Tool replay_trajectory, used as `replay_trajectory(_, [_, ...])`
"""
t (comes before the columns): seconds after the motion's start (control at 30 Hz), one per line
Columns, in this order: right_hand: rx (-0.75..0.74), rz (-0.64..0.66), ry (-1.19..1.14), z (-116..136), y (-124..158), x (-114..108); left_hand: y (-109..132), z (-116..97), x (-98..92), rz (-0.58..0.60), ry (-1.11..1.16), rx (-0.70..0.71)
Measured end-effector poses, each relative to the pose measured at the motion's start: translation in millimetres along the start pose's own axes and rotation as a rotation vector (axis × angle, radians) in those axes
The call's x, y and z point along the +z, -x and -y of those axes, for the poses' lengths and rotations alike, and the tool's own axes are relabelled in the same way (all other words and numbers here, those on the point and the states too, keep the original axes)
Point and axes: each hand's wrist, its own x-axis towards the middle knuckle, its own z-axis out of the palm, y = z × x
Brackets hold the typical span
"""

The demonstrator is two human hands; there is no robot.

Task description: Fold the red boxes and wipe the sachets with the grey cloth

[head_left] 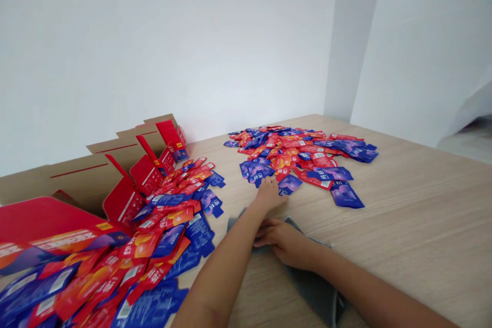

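My left hand (270, 196) reaches to the near edge of the far pile. Its fingers are bent and closed at the left edge of a blue-purple sachet (291, 183), which lies on the table. My right hand (286, 242) is closer to me, under my left forearm. Its curled fingers are closed over a flat, dark grey piece that looks like a cloth or pouch with a pale edge (313, 289). Both forearms hide part of this grey piece, and the right fingertips are partly hidden.
A spread-out pile of red and blue sachets (292, 146) lies at the back of the wooden table (400, 215). Another heap of sachets (154, 236) runs along the left, against several open red cardboard boxes (148, 171). A white wall (230, 51) stands behind.
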Motion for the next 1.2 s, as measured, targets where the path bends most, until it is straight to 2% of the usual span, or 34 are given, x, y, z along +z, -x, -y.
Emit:
replay_trajectory(0.07, [0.038, -0.003, -0.175, -2.6, -1.2, 0.1, 10.7, 13.3, -7.4, 0.02, -0.026, 0.012])
replay_trajectory(0.13, [0.165, -0.076, -0.358, -9.8, -1.1, -1.3, 29.6, 31.2, -18.0, 0.03, -0.047, 0.002])
replay_trajectory(0.23, [0.486, -0.389, -0.528, -26.9, 2.4, -10.0, 70.7, 54.8, -32.6, -0.004, -0.102, -0.029])
replay_trajectory(0.3, [0.633, -0.585, -0.545, -35.7, 5.9, -18.6, 100.0, 60.1, -36.9, -0.058, -0.168, -0.012])
replay_trajectory(0.37, [0.657, -0.725, -0.496, -36.4, 8.0, -23.7, 123.9, 55.4, -35.3, -0.09, -0.238, 0.029])
replay_trajectory(0.43, [0.571, -0.792, -0.38, -27.9, 7.1, -20.5, 138.1, 45.1, -29.7, -0.086, -0.303, 0.042])
replay_trajectory(0.5, [0.378, -0.669, -0.185, -13.7, 3.6, -7.8, 142.8, 35.5, -23.5, -0.061, -0.358, 0.081])
replay_trajectory(0.57, [0.236, -0.416, 0.069, -0.2, -0.7, 9.2, 141.5, 30.5, -19.1, -0.046, -0.418, 0.169])
replay_trajectory(0.63, [0.228, -0.223, 0.319, 7.0, -4.2, 22.6, 138.2, 29.9, -17.0, -0.036, -0.46, 0.24])
replay_trajectory(0.73, [0.298, -0.119, 0.524, 0.1, -6.0, 25.7, 134.6, 31.0, -17.1, -0.033, -0.478, 0.208])
replay_trajectory(0.87, [0.389, -0.157, 0.56, -37.8, 2.4, 9.5, 137.1, 33.0, -21.5, -0.085, -0.366, 0.137])
replay_trajectory(0.93, [0.456, -0.259, 0.467, -60.3, 9.2, 1.7, 141.0, 37.3, -24.6, -0.156, -0.166, -0.03])
replay_trajectory(1.0, [0.516, -0.368, 0.347, -75.2, 14.2, -3.2, 144.4, 43.9, -26.9, -0.219, 0.145, -0.258])
replay_trajectory(1.07, [0.537, -0.464, 0.277, -75.4, 15.0, -3.6, 145.6, 50.1, -27.3, -0.193, 0.487, -0.447])
replay_trajectory(1.1, [0.504, -0.498, 0.266, -69.3, 13.7, -1.5, 145.3, 52.2, -26.7, -0.15, 0.635, -0.498])
replay_trajectory(1.2, [0.241, -0.464, 0.248, -35.5, 5.7, 13.5, 142.4, 52.9, -21.7, -0.019, 0.899, -0.513])
